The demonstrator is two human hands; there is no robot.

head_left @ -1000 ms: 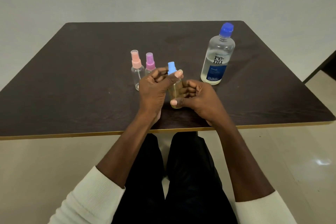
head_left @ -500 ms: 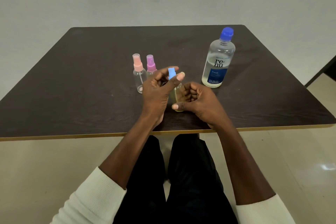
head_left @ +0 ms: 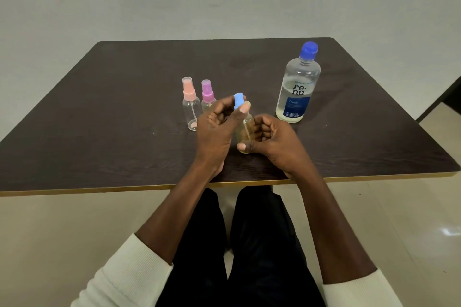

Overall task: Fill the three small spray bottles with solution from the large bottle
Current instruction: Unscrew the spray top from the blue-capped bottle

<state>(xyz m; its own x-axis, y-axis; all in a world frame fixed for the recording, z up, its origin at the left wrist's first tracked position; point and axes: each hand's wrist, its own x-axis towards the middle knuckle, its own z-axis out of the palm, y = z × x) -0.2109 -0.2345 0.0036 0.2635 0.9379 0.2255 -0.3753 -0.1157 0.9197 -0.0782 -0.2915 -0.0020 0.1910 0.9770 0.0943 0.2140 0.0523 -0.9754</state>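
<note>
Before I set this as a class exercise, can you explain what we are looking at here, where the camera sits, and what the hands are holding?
No machine here: a person wears the camera on the head, looking down at their own arms. On the dark table stand a large bottle with a blue cap and two small spray bottles, one pink-topped, one purple-topped. The right hand grips the body of a third, the blue-topped spray bottle, while the left hand pinches its blue top.

Left hand (head_left: 214,129) pinches blue-capped spray bottle (head_left: 243,127); right hand (head_left: 272,142) grips its body
</note>
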